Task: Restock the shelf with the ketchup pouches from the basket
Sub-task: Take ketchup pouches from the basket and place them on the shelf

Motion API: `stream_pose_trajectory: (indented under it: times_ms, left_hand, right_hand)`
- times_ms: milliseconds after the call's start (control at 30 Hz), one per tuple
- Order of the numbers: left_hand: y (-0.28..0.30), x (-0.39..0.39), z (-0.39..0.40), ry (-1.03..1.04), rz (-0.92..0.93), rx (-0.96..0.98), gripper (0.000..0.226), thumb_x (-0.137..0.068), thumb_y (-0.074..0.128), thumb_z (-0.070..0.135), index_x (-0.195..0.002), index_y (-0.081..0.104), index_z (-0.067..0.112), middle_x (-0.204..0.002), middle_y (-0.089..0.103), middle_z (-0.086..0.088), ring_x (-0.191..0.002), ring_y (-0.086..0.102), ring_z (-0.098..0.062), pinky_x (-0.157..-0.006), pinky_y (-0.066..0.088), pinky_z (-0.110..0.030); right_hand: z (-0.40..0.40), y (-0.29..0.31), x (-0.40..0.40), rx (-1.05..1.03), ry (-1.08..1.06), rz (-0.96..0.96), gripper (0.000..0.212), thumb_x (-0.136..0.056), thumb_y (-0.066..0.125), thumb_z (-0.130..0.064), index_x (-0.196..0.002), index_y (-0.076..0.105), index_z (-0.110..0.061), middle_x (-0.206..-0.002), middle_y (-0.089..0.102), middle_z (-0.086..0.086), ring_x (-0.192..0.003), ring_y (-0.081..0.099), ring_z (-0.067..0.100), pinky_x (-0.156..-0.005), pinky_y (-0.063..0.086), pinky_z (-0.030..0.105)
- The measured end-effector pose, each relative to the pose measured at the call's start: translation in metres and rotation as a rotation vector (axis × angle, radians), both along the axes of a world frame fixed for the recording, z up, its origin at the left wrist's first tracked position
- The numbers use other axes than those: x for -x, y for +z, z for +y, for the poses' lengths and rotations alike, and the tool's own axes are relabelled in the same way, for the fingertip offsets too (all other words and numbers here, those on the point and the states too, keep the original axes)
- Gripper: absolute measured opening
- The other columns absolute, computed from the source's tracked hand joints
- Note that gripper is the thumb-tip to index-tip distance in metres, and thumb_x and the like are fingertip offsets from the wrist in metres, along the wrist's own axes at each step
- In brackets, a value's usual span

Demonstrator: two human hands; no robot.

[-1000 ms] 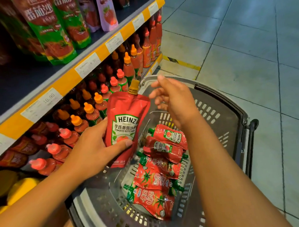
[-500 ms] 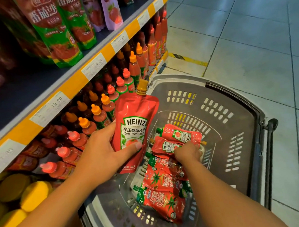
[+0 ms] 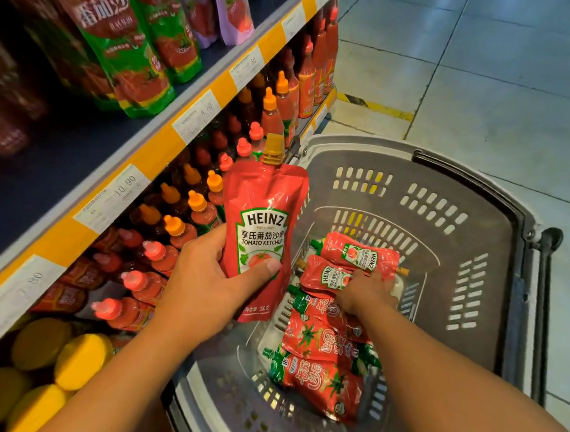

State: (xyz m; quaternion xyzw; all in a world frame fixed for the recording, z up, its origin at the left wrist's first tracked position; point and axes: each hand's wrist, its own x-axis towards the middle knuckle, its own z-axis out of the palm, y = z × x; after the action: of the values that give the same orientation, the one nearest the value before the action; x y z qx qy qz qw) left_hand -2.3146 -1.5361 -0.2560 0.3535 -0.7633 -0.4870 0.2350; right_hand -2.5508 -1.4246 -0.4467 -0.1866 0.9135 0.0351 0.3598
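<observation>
Our left hand [image 3: 202,294] grips an upright Heinz ketchup pouch [image 3: 261,236] above the grey basket's [image 3: 493,239] shelf-side rim, thumb across its front. Our right hand [image 3: 365,294] is down inside the basket, fingers curled onto small Heinz pouches [image 3: 328,276]; can't tell if it's gripping. Green-capped pouches [image 3: 320,374] lie at the basket's near end.

A: What carries the goods here?

B: A shelf unit [image 3: 162,136] with yellow edge strips and white price tags. Its upper board holds standing green-and-red sauce pouches [image 3: 129,56]; the board below holds rows of red squeeze bottles [image 3: 180,233] with orange and pink caps, and yellow lids [image 3: 80,355] beside them.

A: And the floor?

B: The pale tiled floor [image 3: 466,61] carries a grey basket [image 3: 473,227] just beside the shelf. Ketchup pouches [image 3: 316,371] lie on the basket's bottom.
</observation>
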Motion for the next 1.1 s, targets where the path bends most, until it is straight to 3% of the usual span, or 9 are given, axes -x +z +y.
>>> stream_pose_trajectory:
  times_ms: [200, 333, 400, 633, 767, 900, 1033, 1100]
  left_hand:
    - [0.001, 0.001, 0.0, -0.001, -0.018, 0.027, 0.037, -0.074, 0.078, 0.054, -0.108, 0.073, 0.042, -0.1, 0.079, 0.02, -0.09, 0.076, -0.004, -0.082, 0.062, -0.046]
    - [0.001, 0.0, -0.002, 0.01, -0.004, 0.014, 0.038, -0.073, 0.078, 0.055, -0.109, 0.071, 0.046, -0.102, 0.078, 0.02, -0.093, 0.076, -0.004, -0.084, 0.062, -0.046]
    - [0.001, 0.0, -0.002, 0.012, 0.001, 0.013, 0.038, -0.073, 0.078, 0.055, -0.11, 0.071, 0.046, -0.103, 0.078, 0.02, -0.094, 0.076, -0.004, -0.084, 0.062, -0.047]
    - [0.002, 0.0, -0.003, 0.002, 0.002, -0.006, 0.039, -0.077, 0.08, 0.051, -0.113, 0.073, 0.038, -0.106, 0.079, 0.018, -0.096, 0.076, -0.006, -0.085, 0.062, -0.046]
    - [0.002, 0.001, -0.003, 0.002, 0.003, -0.008, 0.037, -0.078, 0.082, 0.045, -0.113, 0.073, 0.037, -0.105, 0.078, 0.02, -0.095, 0.076, -0.004, -0.084, 0.062, -0.039]
    - [0.002, 0.001, -0.002, 0.003, 0.001, -0.016, 0.036, -0.08, 0.083, 0.038, -0.114, 0.073, 0.036, -0.106, 0.079, 0.018, -0.096, 0.076, -0.005, -0.086, 0.062, -0.04]
    - [0.001, 0.001, -0.002, 0.011, 0.001, -0.022, 0.036, -0.08, 0.083, 0.04, -0.114, 0.073, 0.038, -0.106, 0.079, 0.016, -0.095, 0.076, -0.007, -0.087, 0.062, -0.045]
    - [0.001, 0.001, -0.002, 0.017, 0.006, -0.035, 0.038, -0.079, 0.083, 0.041, -0.115, 0.073, 0.036, -0.106, 0.079, 0.016, -0.096, 0.077, -0.008, -0.087, 0.062, -0.047]
  right_hand:
    - [-0.001, 0.003, 0.012, -0.026, 0.038, -0.018, 0.078, -0.091, 0.066, -0.025, -0.161, 0.032, -0.028, -0.171, 0.011, 0.018, -0.158, 0.006, 0.048, -0.122, 0.027, 0.065]
    - [-0.006, -0.001, 0.011, -0.034, 0.08, -0.051, 0.081, -0.081, 0.072, -0.035, -0.153, 0.04, -0.021, -0.158, 0.04, 0.016, -0.148, 0.033, 0.047, -0.117, 0.038, 0.061]
    - [-0.005, -0.005, 0.009, -0.043, 0.123, -0.058, 0.086, -0.076, 0.074, -0.041, -0.152, 0.041, -0.02, -0.152, 0.045, 0.013, -0.143, 0.04, 0.044, -0.116, 0.04, 0.059]
    - [0.002, -0.007, 0.005, -0.017, 0.108, 0.015, 0.091, -0.082, 0.08, -0.042, -0.158, 0.032, -0.029, -0.165, 0.026, 0.013, -0.151, 0.024, 0.049, -0.12, 0.03, 0.062]
    - [0.003, -0.008, -0.001, -0.095, 0.134, 0.035, 0.079, -0.077, 0.083, -0.048, -0.146, 0.053, -0.025, -0.156, 0.037, 0.014, -0.15, 0.027, 0.043, -0.118, 0.036, 0.059]
    - [0.003, -0.01, -0.01, -0.129, 0.234, 0.005, 0.067, -0.07, 0.084, -0.042, -0.13, 0.062, -0.02, -0.136, 0.061, 0.009, -0.131, 0.052, 0.035, -0.108, 0.049, 0.051]
    - [0.009, -0.017, -0.032, -0.08, 0.293, -0.073, 0.042, -0.08, 0.075, -0.028, -0.12, 0.064, -0.019, -0.122, 0.069, 0.004, -0.115, 0.067, 0.032, -0.102, 0.054, 0.05]
    - [0.012, -0.018, -0.038, -0.057, 0.232, -0.174, 0.043, -0.073, 0.081, -0.025, -0.113, 0.069, -0.012, -0.109, 0.074, 0.008, -0.1, 0.073, 0.031, -0.088, 0.062, 0.045]
